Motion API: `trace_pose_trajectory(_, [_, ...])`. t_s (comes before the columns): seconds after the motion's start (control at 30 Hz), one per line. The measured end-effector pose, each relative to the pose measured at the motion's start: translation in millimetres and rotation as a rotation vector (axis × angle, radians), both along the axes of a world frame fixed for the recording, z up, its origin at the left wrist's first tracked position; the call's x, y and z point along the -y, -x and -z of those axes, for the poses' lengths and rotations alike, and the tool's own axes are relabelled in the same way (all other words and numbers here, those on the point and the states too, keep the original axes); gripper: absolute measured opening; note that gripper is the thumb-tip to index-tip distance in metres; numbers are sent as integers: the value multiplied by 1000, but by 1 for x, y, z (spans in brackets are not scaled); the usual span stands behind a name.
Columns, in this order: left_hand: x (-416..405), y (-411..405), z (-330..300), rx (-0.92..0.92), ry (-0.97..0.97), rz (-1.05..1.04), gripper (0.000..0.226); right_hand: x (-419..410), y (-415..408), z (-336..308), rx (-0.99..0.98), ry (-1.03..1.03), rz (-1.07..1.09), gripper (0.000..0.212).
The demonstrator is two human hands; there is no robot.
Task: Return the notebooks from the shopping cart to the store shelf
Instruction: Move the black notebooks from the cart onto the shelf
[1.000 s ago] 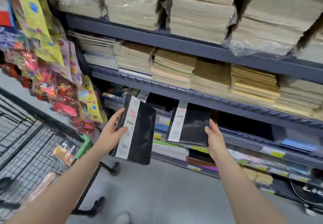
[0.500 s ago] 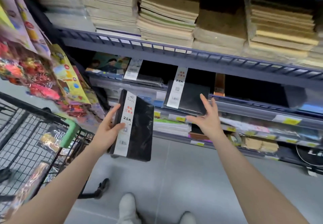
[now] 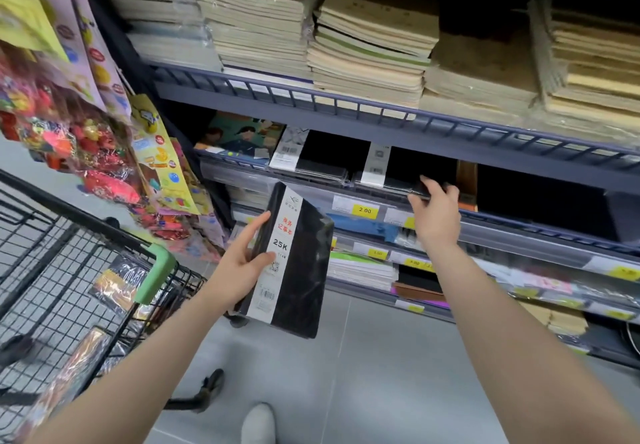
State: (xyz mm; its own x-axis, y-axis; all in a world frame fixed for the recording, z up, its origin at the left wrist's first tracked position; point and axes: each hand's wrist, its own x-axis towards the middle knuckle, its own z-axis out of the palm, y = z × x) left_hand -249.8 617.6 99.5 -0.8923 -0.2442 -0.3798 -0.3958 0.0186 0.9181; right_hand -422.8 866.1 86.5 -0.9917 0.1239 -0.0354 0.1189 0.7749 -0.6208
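Observation:
My left hand (image 3: 242, 265) grips a black notebook (image 3: 301, 270) with a white "25K" band, held upright in front of the shelves. A second black notebook (image 3: 394, 176) with the same band lies flat on the dark middle shelf (image 3: 540, 235). My right hand (image 3: 434, 213) is at its near right corner, thumb and fingers closed on the edge. Another black notebook (image 3: 322, 164) lies to its left on the same shelf. The black wire shopping cart (image 3: 62, 263) with a green handle (image 3: 157, 275) stands at the lower left.
Stacks of beige exercise books (image 3: 374, 52) fill the shelf above. Colourful toy packs (image 3: 86, 131) hang at the left beside the cart. Yellow price tags (image 3: 363, 210) line the shelf fronts. Wrapped items (image 3: 116, 282) lie in the cart. My white shoe (image 3: 258, 423) shows on the grey floor.
My right hand set its notebook on the middle shelf, let go with fingers spread, and now closes on its near corner again. The left hand keeps its notebook.

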Motion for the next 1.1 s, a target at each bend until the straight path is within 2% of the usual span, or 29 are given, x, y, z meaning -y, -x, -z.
trace_pose_trajectory(0.13, [-8, -4, 6, 8, -30, -7, 60, -3, -5, -3, 44, -37, -25, 50])
trace_pose_trajectory(0.3, [-36, -3, 11, 47, -103, -7, 62, -34, -59, 3, 33, 77, -98, 60])
trace_pose_trajectory(0.37, [-55, 1, 12, 63, -134, -8, 61, -48, -88, 12, 162, 189, -125, 57])
trace_pose_trajectory(0.57, [-117, 15, 21, 111, -200, 17, 58, -83, -146, 20, 712, 517, -105, 40])
trace_pose_trajectory(0.63, [-135, 18, 22, 118, -211, 37, 59, -95, -155, 19, 808, 599, -133, 35])
trace_pose_trajectory(0.77, [-157, 22, 18, 115, -221, 43, 56, -119, -163, 15, 752, 773, -111, 60])
trace_pose_trajectory(0.93, [-157, 29, 0, 50, -179, 59, 48, -131, -159, -12, 579, 1005, -63, 57])
trace_pose_trajectory(1.1, [-116, 42, -6, -49, 65, 95, 35, -136, -151, -31, 506, 1083, -78, 57])
